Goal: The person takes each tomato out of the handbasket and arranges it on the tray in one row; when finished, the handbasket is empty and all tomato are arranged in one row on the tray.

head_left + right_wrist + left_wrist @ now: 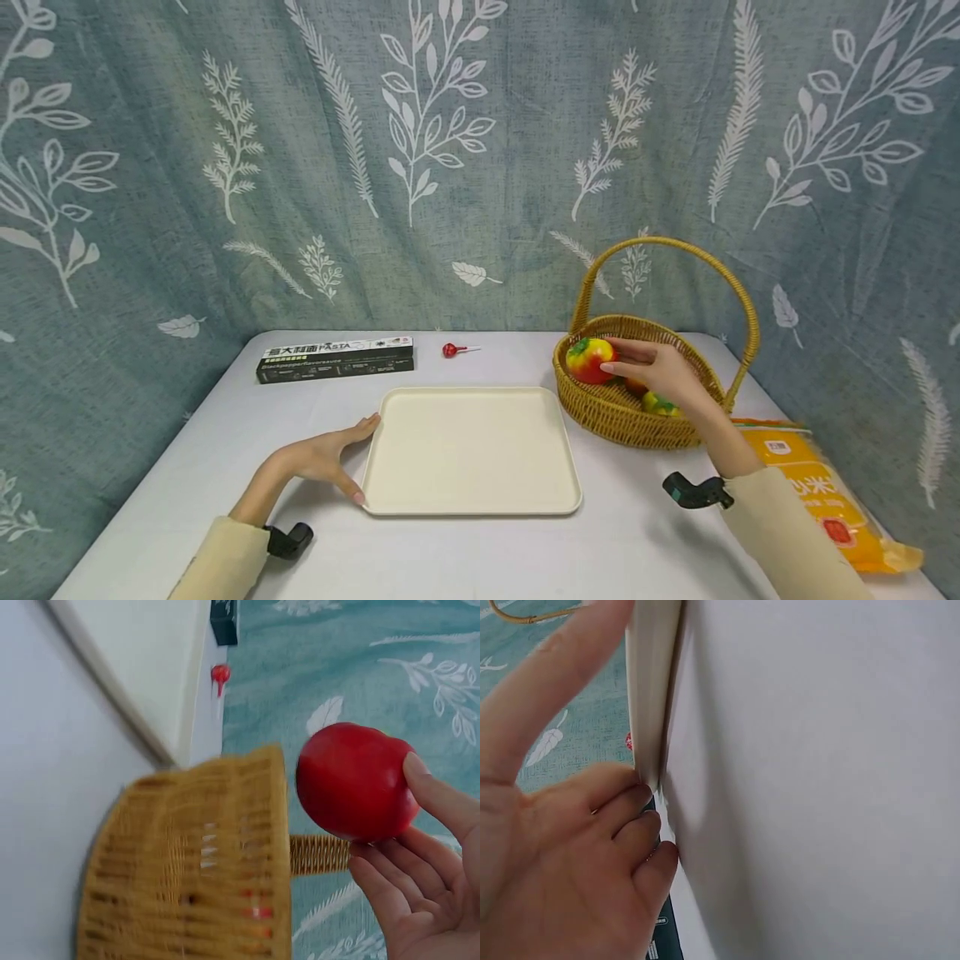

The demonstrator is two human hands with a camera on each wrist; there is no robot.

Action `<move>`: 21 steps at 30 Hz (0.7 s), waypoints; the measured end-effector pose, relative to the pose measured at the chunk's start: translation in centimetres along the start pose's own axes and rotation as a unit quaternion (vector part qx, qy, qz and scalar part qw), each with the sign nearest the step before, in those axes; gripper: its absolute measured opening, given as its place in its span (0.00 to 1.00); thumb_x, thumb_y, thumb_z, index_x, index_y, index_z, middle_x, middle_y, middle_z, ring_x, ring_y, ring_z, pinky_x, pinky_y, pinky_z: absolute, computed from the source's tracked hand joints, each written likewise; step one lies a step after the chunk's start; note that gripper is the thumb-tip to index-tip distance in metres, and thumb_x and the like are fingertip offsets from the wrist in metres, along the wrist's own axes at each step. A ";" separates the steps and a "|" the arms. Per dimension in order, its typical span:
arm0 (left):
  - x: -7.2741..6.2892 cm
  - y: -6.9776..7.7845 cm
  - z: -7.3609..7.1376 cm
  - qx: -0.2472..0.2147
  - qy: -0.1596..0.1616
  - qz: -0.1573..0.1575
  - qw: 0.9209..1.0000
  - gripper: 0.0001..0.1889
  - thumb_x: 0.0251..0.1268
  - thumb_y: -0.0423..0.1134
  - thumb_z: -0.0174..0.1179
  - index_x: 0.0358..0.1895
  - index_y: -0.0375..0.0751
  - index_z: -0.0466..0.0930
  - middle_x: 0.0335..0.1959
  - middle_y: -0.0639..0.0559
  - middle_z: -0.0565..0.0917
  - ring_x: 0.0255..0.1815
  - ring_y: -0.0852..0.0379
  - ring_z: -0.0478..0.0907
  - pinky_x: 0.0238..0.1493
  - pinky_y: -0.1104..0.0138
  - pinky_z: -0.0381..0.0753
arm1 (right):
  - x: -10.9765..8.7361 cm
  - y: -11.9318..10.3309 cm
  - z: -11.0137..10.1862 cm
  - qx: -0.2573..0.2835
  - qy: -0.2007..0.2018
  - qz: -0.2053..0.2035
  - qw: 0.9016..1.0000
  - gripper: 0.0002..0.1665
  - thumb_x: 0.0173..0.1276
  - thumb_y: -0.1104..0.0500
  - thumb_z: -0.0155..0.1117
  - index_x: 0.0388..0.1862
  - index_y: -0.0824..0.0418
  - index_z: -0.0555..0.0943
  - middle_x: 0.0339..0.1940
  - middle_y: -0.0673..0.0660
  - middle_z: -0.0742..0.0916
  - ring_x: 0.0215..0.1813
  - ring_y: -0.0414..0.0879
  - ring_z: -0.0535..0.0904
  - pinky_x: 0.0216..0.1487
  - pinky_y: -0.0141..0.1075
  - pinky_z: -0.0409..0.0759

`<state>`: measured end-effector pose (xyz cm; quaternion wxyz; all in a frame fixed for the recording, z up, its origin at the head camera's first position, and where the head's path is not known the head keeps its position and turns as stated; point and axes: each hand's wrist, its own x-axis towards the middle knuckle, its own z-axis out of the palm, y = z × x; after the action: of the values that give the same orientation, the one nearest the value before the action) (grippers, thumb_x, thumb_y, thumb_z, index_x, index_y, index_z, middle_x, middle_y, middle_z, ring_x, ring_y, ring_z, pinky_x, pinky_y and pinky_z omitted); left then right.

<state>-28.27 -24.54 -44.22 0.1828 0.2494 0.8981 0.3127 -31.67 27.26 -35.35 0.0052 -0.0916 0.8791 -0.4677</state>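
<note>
My right hand (654, 370) pinches a round red-and-yellow fruit (592, 360) between thumb and fingers, above the left part of the wicker basket (626, 429). In the right wrist view the fruit (356, 782) appears smooth and red, just above the basket's rim. More fruit, partly hidden by the hand and wrist, lies inside, including a yellow-green piece (660, 405). At the left side of a cream rectangular tray (472, 450), my left hand (326, 458) is spread, thumb by the near corner and fingers by the edge farther up. The left wrist view shows its fingers (619, 814) against the tray's edge.
A black-and-white pasta box (335, 360) lies at the back left, beside a red lollipop (450, 350). The basket's tall handle (667, 242) arches over it. An orange bag (817, 492) lies at the right edge of the white table. A patterned curtain hangs behind.
</note>
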 end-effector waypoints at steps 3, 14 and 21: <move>0.1 -0.1 0.1 -0.002 0.003 0.003 1.000 0.66 0.34 0.48 0.81 0.75 0.31 0.44 0.76 0.33 0.46 0.75 0.33 0.43 0.71 0.40 0.44 | -0.2 -0.2 0.9 0.038 0.014 -0.014 0.999 0.41 0.60 0.44 0.70 0.70 0.57 0.70 0.64 0.62 0.78 0.64 0.55 0.74 0.57 0.37 0.78; -0.3 -0.4 0.5 -0.009 0.003 0.000 1.000 0.65 0.36 0.49 0.80 0.75 0.31 0.45 0.75 0.32 0.49 0.74 0.33 0.45 0.71 0.41 0.47 | -0.4 -2.0 5.5 0.124 0.012 -0.051 0.991 0.39 0.61 0.48 0.70 0.69 0.58 0.71 0.65 0.60 0.77 0.64 0.52 0.74 0.56 0.33 0.77; 0.0 -0.2 -0.1 0.005 -0.010 0.010 1.000 0.61 0.41 0.50 0.77 0.75 0.30 0.47 0.74 0.31 0.51 0.74 0.33 0.47 0.71 0.42 0.48 | 0.3 -3.2 8.4 0.154 0.006 -0.059 0.986 0.37 0.60 0.49 0.71 0.68 0.57 0.73 0.65 0.58 0.78 0.64 0.50 0.74 0.59 0.37 0.75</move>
<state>-28.37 -24.76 -44.33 0.1875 0.2620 0.8953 0.3075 -30.67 18.62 -37.43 -0.0135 -0.1384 0.7897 -0.5976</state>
